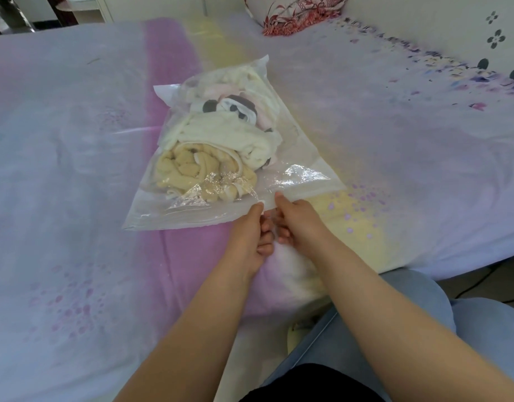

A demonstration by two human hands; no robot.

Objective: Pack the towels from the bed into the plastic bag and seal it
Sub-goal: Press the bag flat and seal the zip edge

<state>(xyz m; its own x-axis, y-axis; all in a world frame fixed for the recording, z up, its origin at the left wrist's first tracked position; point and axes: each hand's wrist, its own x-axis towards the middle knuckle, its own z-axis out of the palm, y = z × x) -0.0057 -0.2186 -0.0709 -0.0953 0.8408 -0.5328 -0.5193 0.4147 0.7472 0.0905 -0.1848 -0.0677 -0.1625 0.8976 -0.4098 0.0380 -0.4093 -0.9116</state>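
Observation:
A clear plastic bag (302, 158) lies on the bed (76, 169) in the middle of the view. Inside it sit a rolled yellow towel (192, 169), a cream towel (226, 134) and a white towel with dark spots (232, 107) at the far end. My left hand (251, 233) and my right hand (293, 221) meet at the bag's near edge. Both pinch the strip along its mouth, thumbs on top and fingers curled underneath, close together near the middle of the edge.
The bed sheet is pastel with purple, pink and yellow patches. A red patterned pillow (293, 13) lies at the back. My knees in light jeans (409, 314) are at the bed's near right edge.

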